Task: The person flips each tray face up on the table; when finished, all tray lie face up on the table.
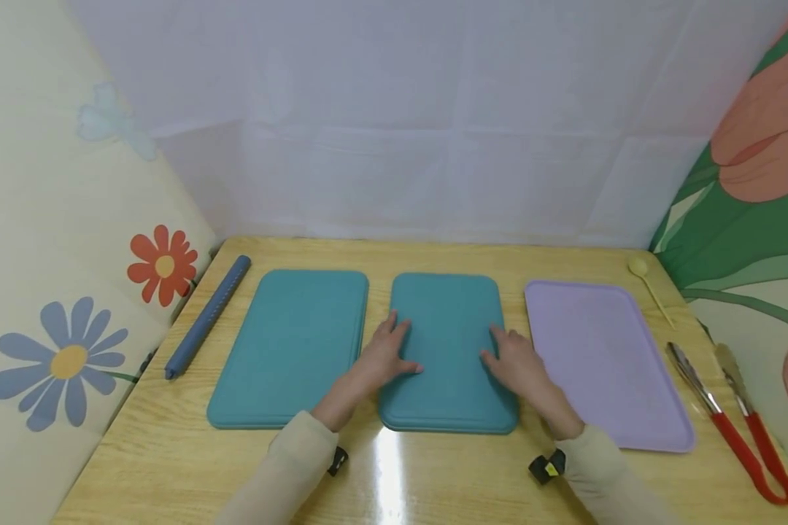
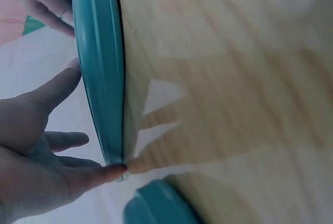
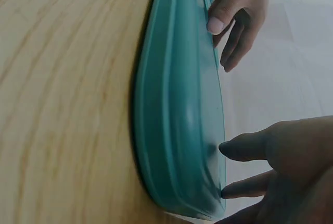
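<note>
Head view — middle teal tray (image 1: 448,321) lies between left grip (image 1: 382,356) and right grip (image 1: 520,366) — both spread, touching it.

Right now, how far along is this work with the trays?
Possibly done: the leftmost teal tray lies flat, no hand on it. In hand: the middle teal tray, touched by the left hand and right hand. Perhaps remaining: the lavender tray, lying apart, no fingers on it.
</note>
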`<state>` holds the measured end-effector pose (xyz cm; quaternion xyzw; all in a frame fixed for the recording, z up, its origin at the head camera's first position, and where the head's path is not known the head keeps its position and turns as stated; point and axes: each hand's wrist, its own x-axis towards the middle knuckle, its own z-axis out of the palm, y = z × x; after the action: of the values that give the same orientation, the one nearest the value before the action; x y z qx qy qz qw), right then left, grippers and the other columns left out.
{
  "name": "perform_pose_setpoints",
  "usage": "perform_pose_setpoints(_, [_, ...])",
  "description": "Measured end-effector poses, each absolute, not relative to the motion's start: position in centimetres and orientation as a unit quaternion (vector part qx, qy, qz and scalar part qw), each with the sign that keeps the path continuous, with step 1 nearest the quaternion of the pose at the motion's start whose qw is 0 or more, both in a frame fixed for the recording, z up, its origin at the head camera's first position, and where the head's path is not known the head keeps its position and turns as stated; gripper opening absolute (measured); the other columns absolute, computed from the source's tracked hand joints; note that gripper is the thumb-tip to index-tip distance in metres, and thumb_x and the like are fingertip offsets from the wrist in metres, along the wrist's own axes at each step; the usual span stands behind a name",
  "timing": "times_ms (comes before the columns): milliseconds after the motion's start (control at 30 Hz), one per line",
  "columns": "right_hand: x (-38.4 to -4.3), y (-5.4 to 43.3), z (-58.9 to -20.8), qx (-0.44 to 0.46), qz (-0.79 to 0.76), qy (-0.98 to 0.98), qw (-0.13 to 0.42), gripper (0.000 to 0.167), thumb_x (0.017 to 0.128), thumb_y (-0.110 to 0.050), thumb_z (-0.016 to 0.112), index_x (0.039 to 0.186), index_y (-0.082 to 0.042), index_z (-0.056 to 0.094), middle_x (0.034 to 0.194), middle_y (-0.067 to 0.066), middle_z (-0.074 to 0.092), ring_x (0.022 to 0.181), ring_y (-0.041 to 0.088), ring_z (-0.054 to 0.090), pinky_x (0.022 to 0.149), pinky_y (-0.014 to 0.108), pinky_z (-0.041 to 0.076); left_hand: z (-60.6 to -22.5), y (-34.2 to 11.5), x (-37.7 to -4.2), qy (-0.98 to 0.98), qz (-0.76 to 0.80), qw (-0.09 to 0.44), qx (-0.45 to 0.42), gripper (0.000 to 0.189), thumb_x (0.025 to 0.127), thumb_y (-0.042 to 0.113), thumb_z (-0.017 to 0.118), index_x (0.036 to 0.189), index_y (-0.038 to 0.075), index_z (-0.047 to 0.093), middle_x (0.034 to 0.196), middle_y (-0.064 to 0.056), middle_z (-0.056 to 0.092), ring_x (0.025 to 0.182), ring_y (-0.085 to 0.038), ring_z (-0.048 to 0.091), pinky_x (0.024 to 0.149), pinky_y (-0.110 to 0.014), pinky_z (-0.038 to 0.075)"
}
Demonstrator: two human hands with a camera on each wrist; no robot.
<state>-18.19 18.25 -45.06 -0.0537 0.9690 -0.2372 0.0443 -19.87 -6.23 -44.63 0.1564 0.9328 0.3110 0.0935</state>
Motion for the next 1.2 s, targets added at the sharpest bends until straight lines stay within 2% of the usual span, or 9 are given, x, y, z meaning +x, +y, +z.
perform_pose_setpoints(133, [-18.2, 17.8, -45.4, -0.051, -0.206, 0.977, 0.029, 0.057, 0.094, -0.025, 0.061, 0.138, 0.008, 0.045, 0.130, 0.039, 0.047, 0.118, 0.054, 0.046, 0.095, 0.062, 0.041, -44.8, -6.3, -20.3, 0.926, 0.332, 0.104, 0.150, 0.090, 0.074, 0.017, 0.085, 0.143, -0.010, 0.035, 0.154, -0.032, 0.015, 0.140, -0.044, 0.021, 0.111, -0.050, 0.028])
perform_pose_setpoints(367, [-18.2, 17.2, -46.0, -0.035, -0.223, 0.974, 0.023, 0.061, 0.096, -0.028, 0.058, 0.142, 0.008, 0.039, 0.137, 0.040, 0.038, 0.125, 0.056, 0.036, 0.104, 0.062, 0.030, -44.8, -6.5, -20.8, 0.924, 0.337, 0.126, 0.133, 0.099, 0.075, 0.020, 0.085, 0.146, -0.013, 0.024, 0.156, -0.029, 0.007, 0.142, -0.041, 0.016, 0.113, -0.048, 0.026])
perform_pose_setpoints(600, [-18.0, 16.5, -46.7, -0.032, -0.227, 0.973, -0.024, 0.060, 0.095, -0.025, 0.060, 0.139, 0.012, 0.041, 0.132, 0.042, 0.041, 0.120, 0.056, 0.040, 0.100, 0.061, 0.035, -44.8, -6.6, -20.7, 0.916, 0.353, 0.148, 0.122, 0.099, 0.077, 0.022, 0.083, 0.147, -0.012, 0.021, 0.157, -0.027, 0.003, 0.143, -0.040, 0.015, 0.113, -0.047, 0.026])
perform_pose_setpoints(767, [-18.1, 16.1, -47.0, -0.018, -0.250, 0.968, -0.034, 0.056, 0.095, -0.019, 0.058, 0.137, 0.015, 0.041, 0.130, 0.044, 0.038, 0.119, 0.058, 0.037, 0.097, 0.063, 0.036, -45.0, -6.4, -20.7, 0.915, 0.360, 0.141, 0.112, 0.099, 0.075, 0.022, 0.085, 0.147, -0.011, 0.025, 0.157, -0.027, 0.007, 0.142, -0.040, 0.020, 0.111, -0.048, 0.029])
perform_pose_setpoints(967, [-18.3, 16.0, -47.0, -0.008, -0.279, 0.960, -0.029, 0.054, 0.095, -0.018, 0.057, 0.136, 0.016, 0.042, 0.131, 0.045, 0.037, 0.119, 0.059, 0.033, 0.098, 0.063, 0.033, -45.1, -6.3, -20.8, 0.919, 0.359, 0.130, 0.101, 0.098, 0.073, 0.022, 0.086, 0.146, -0.010, 0.029, 0.156, -0.028, 0.011, 0.140, -0.041, 0.024, 0.110, -0.048, 0.032])
perform_pose_setpoints(1200, [-19.0, 16.2, -46.3, 0.047, -0.371, 0.927, 0.026, 0.058, 0.095, -0.021, 0.050, 0.142, 0.011, 0.037, 0.140, 0.038, 0.035, 0.128, 0.056, 0.025, 0.104, 0.064, 0.027, -45.1, -6.5, -21.1, 0.928, 0.334, 0.119, 0.113, 0.093, 0.072, 0.024, 0.087, 0.143, -0.010, 0.036, 0.154, -0.031, 0.016, 0.137, -0.043, 0.029, 0.108, -0.049, 0.034])
